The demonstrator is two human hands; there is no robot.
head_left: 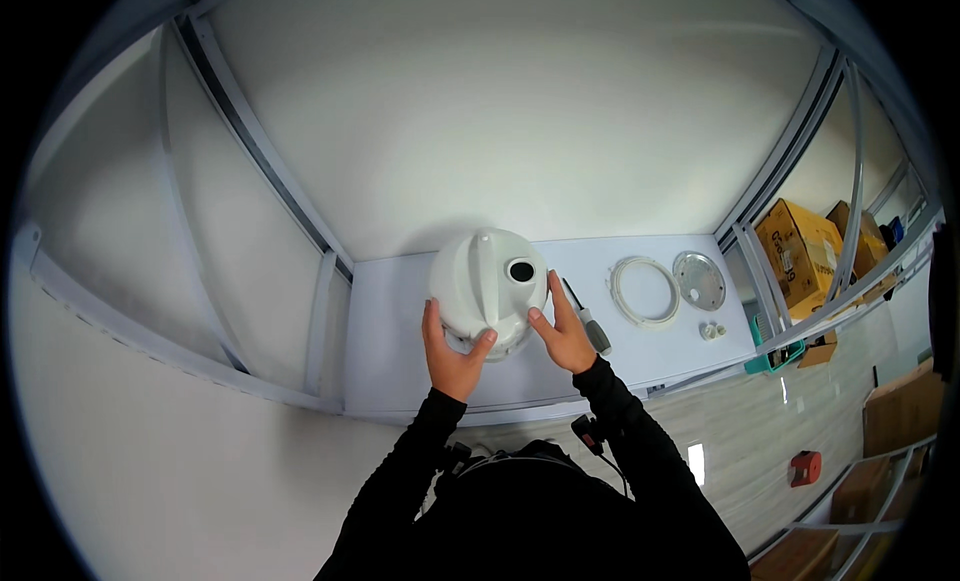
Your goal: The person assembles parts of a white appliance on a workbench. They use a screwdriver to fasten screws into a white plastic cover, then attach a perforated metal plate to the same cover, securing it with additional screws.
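Observation:
A white, domed appliance that looks like a rice cooker (pixel 463 281) sits on the white table in front of me. It has a raised handle running over its top and a dark oval spot right of that handle. My left hand (pixel 455 359) grips its near left side, thumb along the front. At its right side, my right hand (pixel 562 331) holds it with the thumb on the near surface and the fingers along the edge. A screwdriver (pixel 596 336) with a grey handle lies just right of my right hand. The appliance's underside is hidden.
Further right on the table (pixel 395 371) lie a white ring (pixel 618 293), a round metal plate (pixel 700 280) with holes and small pale parts (pixel 712 330). Metal frame posts stand at both table ends. Beyond the right one are yellow cartons (pixel 800 258) and a teal basket (pixel 775 358).

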